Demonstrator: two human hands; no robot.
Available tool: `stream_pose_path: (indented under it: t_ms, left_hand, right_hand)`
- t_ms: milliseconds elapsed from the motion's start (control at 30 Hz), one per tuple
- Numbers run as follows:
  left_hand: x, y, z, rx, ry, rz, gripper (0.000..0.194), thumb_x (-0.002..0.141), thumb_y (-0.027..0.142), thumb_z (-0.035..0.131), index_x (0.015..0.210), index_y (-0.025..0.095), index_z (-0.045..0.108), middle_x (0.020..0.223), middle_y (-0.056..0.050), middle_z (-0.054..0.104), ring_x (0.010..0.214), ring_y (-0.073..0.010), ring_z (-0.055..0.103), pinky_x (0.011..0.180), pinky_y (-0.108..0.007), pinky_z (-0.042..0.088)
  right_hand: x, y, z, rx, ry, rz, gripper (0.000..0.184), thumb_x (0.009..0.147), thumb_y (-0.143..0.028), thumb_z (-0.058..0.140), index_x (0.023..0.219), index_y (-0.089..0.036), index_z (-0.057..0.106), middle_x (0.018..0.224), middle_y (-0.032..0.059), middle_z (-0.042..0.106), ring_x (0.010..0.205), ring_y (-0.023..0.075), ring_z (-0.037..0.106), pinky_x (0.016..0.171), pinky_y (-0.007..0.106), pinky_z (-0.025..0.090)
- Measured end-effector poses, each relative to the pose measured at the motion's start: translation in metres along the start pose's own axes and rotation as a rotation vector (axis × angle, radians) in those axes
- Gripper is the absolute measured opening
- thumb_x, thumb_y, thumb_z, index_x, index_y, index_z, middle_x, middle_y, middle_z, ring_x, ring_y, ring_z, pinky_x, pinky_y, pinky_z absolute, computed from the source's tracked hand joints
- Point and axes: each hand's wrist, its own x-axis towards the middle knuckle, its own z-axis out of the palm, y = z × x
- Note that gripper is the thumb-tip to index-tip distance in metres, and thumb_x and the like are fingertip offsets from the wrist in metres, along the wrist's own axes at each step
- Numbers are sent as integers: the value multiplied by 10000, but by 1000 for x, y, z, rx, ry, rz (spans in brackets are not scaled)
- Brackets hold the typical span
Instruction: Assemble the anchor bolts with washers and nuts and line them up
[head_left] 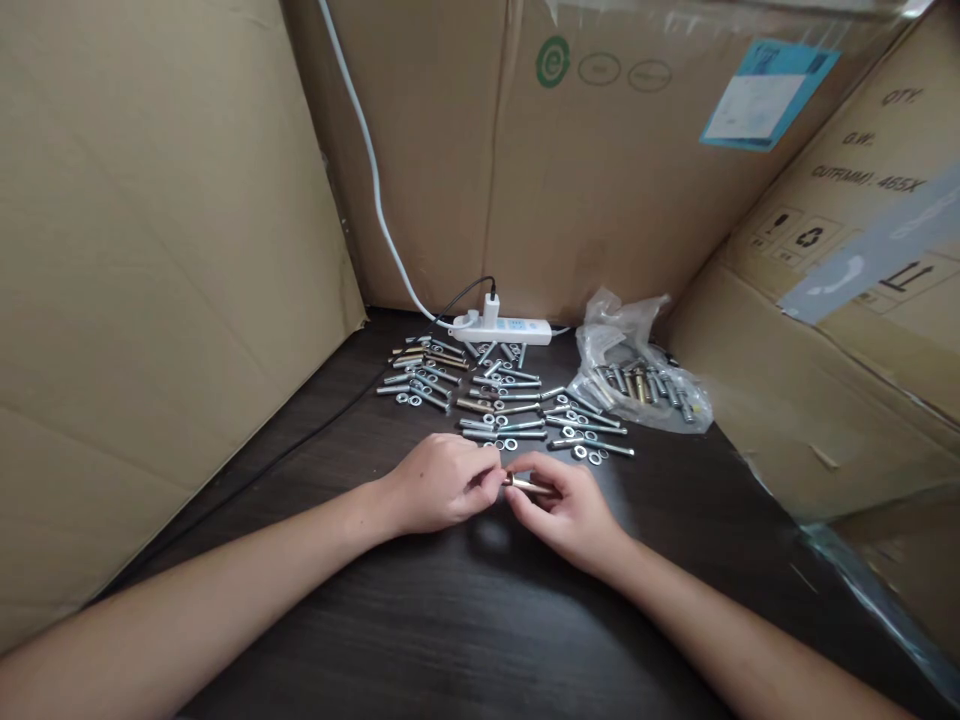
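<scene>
My left hand [442, 483] and my right hand [568, 507] meet over the dark wooden table [465, 620]. Between them lies a short brass-coloured bolt sleeve [529, 485]. The right hand's fingers wrap round it, and the left hand's fingertips pinch its left end. Just beyond the hands lie several silver bolts, sleeves and washers [502, 400], spread in rows on the table.
A clear plastic bag of bolts [637, 375] sits at the back right. A white power strip [501, 328] with a plug and a white cable lies against the back cardboard box [570, 150]. Large cardboard boxes wall in the left [150, 280] and right [847, 330].
</scene>
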Motion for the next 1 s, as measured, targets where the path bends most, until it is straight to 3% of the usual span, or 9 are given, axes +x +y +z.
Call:
stream_pose_path:
  t_ms: [200, 400, 1000]
  left_hand:
    - [-3, 2, -10, -165, 110, -30, 175, 906, 293, 343, 1014, 183, 427, 780, -7, 561, 672, -149, 538, 628, -264, 417]
    - [-4, 3, -6, -173, 45, 20, 143, 871, 244, 410, 1001, 191, 438, 821, -11, 567, 699, -146, 546, 645, -266, 420]
    - [-3, 0, -4, -186, 17, 3, 186, 904, 244, 399, 1082, 198, 430, 823, -11, 585, 705, -147, 564, 646, -263, 421]
  right_hand:
    - [0, 1, 1, 50, 24, 49, 132, 813, -296, 579, 859, -177, 613, 690, 2, 614, 526, 99, 502, 475, 199, 393]
    - [3, 3, 0, 189, 38, 98, 143, 823, -312, 584, 874, -180, 605, 785, 26, 661, 651, 136, 597, 569, 221, 473]
    - [5, 0, -1, 241, 94, 112, 189, 813, -361, 594, 846, -176, 608, 788, 28, 665, 682, 143, 619, 605, 232, 502]
